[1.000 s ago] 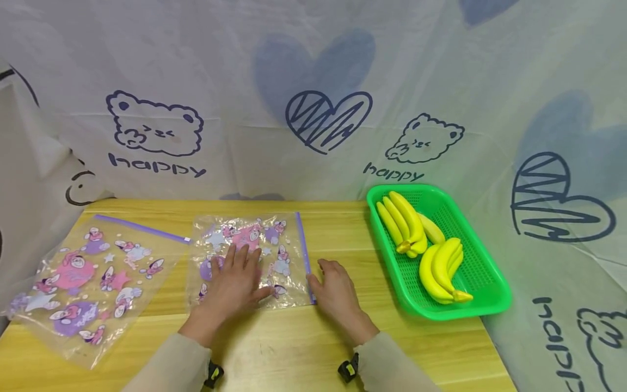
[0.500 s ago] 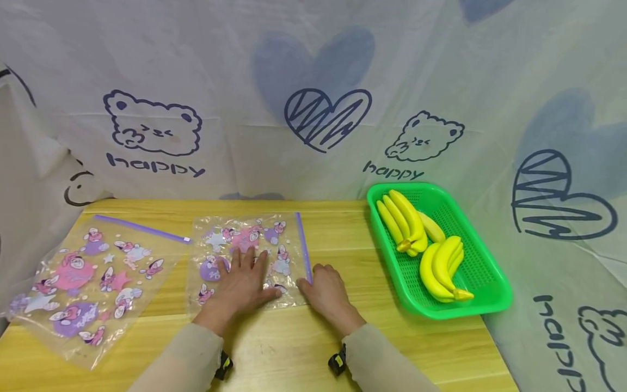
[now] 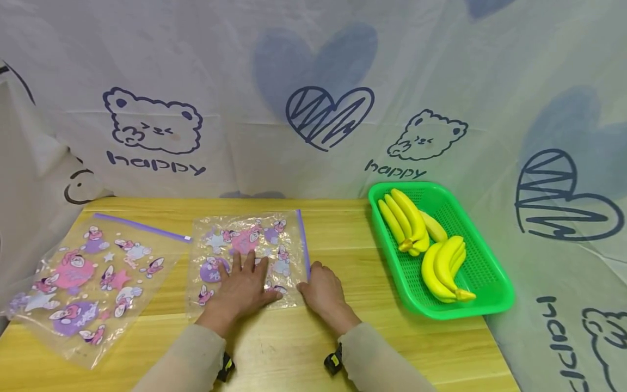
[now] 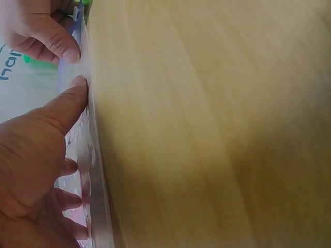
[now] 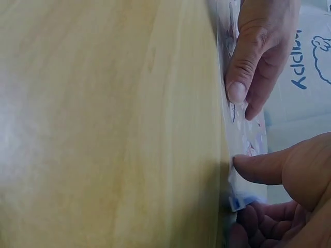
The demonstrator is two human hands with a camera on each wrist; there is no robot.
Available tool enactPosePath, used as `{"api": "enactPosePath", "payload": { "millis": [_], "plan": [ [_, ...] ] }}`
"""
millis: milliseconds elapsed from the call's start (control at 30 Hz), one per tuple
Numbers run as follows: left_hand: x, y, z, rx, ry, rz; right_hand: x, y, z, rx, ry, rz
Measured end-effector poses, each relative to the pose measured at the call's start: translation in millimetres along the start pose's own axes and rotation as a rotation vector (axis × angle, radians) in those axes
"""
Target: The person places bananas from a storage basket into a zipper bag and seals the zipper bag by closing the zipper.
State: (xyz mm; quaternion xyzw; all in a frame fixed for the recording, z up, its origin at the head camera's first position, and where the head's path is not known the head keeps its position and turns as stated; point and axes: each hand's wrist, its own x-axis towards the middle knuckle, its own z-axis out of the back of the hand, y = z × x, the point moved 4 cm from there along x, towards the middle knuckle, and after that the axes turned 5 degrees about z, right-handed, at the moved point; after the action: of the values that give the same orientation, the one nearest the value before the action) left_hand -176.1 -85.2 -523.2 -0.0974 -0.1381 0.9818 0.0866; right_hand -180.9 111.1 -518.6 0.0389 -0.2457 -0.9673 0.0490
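Note:
A clear zip bag (image 3: pixel 288 239) printed with pink and purple cartoon figures lies flat in the middle of the table, its purple zip strip (image 3: pixel 303 239) along the right side. My left hand (image 3: pixel 241 291) rests on it with fingers spread. At the near end of the strip my right hand (image 3: pixel 323 294) holds the bag's corner, the thumb on top and the other fingers curled at the zip edge. A small blue zip end piece (image 5: pixel 237 202) shows between thumb and fingers in the right wrist view. The right fingertips are partly hidden in the head view.
A second printed zip bag (image 3: pixel 98 283) lies on the left, its zip strip at the top. To the right stands a green basket (image 3: pixel 482 272) with bunches of yellow bananas (image 3: pixel 443 269). A printed cloth (image 3: pixel 254 109) hangs behind the wooden table (image 3: pixel 274 354).
My right hand has moved slightly left onto the bag's near right corner, and its fingers have curled there. The left hand has slid a little right and nearer on the bag.

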Motion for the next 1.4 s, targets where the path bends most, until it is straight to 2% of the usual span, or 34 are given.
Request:
{"api": "enactPosePath", "payload": {
  "millis": [167, 367, 600, 700, 833, 967, 1100, 1200, 1300, 1400],
  "plan": [
    [0.5, -1.4, 1.5, 0.010, 0.000, 0.004, -0.7, 1, 2, -0.070, -0.055, 0.039],
    [3.8, -5.7, 9.1, -0.014, -0.035, 0.004, -3.0, 4, 4, -0.153, -0.180, 0.110],
    [13.2, -18.5, 36.8, -0.202, -0.134, 0.040, -13.7, 20, 21, -0.168, -0.355, 0.258],
    [18.5, -27.9, 50.2, -0.213, -0.166, 0.033, -19.9, 31, 30, -0.199, -0.437, 0.351],
    [23.3, -38.2, 64.7, -0.176, -0.182, 0.041, -26.5, 43, 36, -0.255, -0.523, 0.471],
    [27.3, -45.2, 77.2, -0.173, -0.166, 0.046, -32.0, 53, 39, -0.302, -0.553, 0.535],
    [32.2, -47.9, 84.5, -0.190, -0.086, 0.058, -36.5, 60, 41, -0.326, -0.541, 0.553],
    [32.8, -49.2, 85.2, -0.151, -0.055, 0.059, -39.3, 62, 40, -0.293, -0.517, 0.559],
    [29.1, -51.3, 85.2, -0.059, -0.097, 0.044, -40.0, 59, 38, -0.200, -0.489, 0.551],
    [21.1, -53.0, 86.6, 0.023, -0.146, 0.031, -36.8, 52, 41, -0.117, -0.478, 0.501]
  ]
}}
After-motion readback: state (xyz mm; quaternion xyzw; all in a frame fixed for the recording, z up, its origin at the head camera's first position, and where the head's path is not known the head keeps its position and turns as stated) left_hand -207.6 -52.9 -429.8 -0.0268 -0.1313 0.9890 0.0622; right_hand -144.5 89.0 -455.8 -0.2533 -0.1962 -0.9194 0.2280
